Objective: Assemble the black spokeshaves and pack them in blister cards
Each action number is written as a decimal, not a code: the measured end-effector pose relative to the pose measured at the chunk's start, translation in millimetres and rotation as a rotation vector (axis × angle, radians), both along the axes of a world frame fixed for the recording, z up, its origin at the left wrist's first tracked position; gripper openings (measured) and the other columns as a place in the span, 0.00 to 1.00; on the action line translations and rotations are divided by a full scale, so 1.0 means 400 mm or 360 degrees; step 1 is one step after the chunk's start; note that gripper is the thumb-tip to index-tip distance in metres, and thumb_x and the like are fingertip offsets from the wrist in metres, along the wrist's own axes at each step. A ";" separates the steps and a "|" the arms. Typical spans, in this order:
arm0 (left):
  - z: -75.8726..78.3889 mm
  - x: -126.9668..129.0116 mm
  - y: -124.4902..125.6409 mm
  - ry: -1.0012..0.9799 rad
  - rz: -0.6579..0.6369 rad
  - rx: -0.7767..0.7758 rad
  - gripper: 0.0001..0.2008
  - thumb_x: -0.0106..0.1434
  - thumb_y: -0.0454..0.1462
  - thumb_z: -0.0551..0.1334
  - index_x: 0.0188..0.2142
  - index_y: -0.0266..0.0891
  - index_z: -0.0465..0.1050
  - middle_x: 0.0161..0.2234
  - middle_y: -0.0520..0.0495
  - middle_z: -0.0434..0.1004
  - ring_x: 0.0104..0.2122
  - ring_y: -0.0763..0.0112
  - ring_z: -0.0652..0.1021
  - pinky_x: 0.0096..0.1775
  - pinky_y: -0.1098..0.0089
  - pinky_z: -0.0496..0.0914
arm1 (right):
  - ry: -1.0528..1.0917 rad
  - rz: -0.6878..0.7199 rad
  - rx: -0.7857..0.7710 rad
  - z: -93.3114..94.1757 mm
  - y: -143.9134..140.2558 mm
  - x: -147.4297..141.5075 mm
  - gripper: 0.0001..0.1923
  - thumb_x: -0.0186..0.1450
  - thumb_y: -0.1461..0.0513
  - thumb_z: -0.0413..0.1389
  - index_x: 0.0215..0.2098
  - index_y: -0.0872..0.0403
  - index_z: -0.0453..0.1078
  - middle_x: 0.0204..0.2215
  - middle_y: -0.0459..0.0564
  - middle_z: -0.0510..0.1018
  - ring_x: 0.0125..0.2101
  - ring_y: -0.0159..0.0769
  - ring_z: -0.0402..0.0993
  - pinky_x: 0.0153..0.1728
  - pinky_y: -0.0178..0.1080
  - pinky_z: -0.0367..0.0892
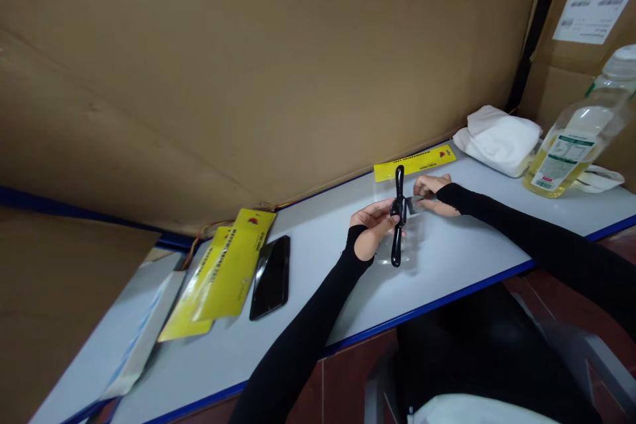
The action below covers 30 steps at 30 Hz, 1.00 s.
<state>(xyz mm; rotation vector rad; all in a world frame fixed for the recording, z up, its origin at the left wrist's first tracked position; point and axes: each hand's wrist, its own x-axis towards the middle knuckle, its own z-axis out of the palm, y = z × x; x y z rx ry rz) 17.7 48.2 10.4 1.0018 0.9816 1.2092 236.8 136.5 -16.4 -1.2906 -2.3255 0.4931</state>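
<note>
A black spokeshave (399, 180) is held by its middle in my left hand (373, 222), its two handles pointing away from me and toward me. The fingers are closed around the tool's body. In my right hand (435, 193) a thin, flat metal blade (413, 204) is pinched, with its near end right beside the spokeshave's body. Whether the blade touches the body I cannot tell. Beneath the tool, a clear plastic piece (385, 254) lies on the white table (462, 245), partly hidden by my left hand.
Yellow printed cards (231, 271) and a black phone (271, 278) lie to the left. Another yellow card (417, 162) is by the cardboard wall (298, 66). At right stand a bottle of yellow liquid (561, 159) and a white cloth bundle (499, 139).
</note>
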 end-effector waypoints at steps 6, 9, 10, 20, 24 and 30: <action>0.013 -0.010 0.003 0.0079 -0.0066 0.0056 0.24 0.48 0.42 0.82 0.44 0.35 0.85 0.33 0.41 0.85 0.26 0.70 0.79 0.20 0.75 0.69 | 0.0756 -0.0147 0.0075 0.087 0.013 0.058 0.13 0.70 0.55 0.53 0.48 0.53 0.70 0.34 0.48 0.80 0.29 0.34 0.71 0.33 0.38 0.64; 0.024 -0.016 -0.001 0.0215 -0.0183 -0.0015 0.26 0.49 0.42 0.82 0.45 0.33 0.85 0.34 0.39 0.85 0.26 0.69 0.79 0.21 0.74 0.70 | 0.1145 -0.0099 0.0182 0.138 -0.014 0.064 0.22 0.68 0.50 0.59 0.54 0.53 0.68 0.33 0.48 0.81 0.29 0.35 0.70 0.36 0.40 0.66; 0.027 -0.017 -0.004 0.0261 -0.0227 -0.0043 0.26 0.49 0.42 0.82 0.45 0.33 0.84 0.35 0.39 0.86 0.26 0.69 0.80 0.22 0.73 0.70 | 0.1142 -0.0035 0.0184 0.149 -0.029 0.059 0.23 0.67 0.50 0.61 0.55 0.53 0.69 0.33 0.48 0.82 0.29 0.35 0.69 0.37 0.41 0.66; 0.054 -0.008 -0.031 0.0483 -0.0485 -0.0092 0.24 0.43 0.40 0.84 0.40 0.34 0.86 0.31 0.46 0.84 0.24 0.73 0.78 0.30 0.70 0.75 | 0.0694 0.0466 -0.0056 0.121 -0.106 -0.002 0.10 0.65 0.52 0.67 0.36 0.50 0.81 0.32 0.49 0.83 0.41 0.39 0.74 0.40 0.38 0.65; 0.058 -0.010 -0.029 0.0408 -0.0539 -0.0163 0.27 0.41 0.37 0.85 0.42 0.33 0.86 0.39 0.40 0.87 0.32 0.66 0.83 0.36 0.68 0.78 | 0.0581 0.0452 -0.0181 0.104 -0.096 -0.002 0.13 0.65 0.50 0.66 0.35 0.51 0.77 0.31 0.46 0.82 0.34 0.35 0.73 0.35 0.36 0.62; 0.057 -0.018 -0.025 0.0393 -0.0468 -0.0270 0.34 0.39 0.34 0.85 0.48 0.32 0.82 0.36 0.41 0.85 0.25 0.70 0.81 0.32 0.65 0.81 | 0.0197 0.0354 -0.0248 0.084 -0.107 -0.009 0.16 0.70 0.48 0.60 0.37 0.50 0.66 0.23 0.40 0.72 0.23 0.31 0.64 0.29 0.35 0.56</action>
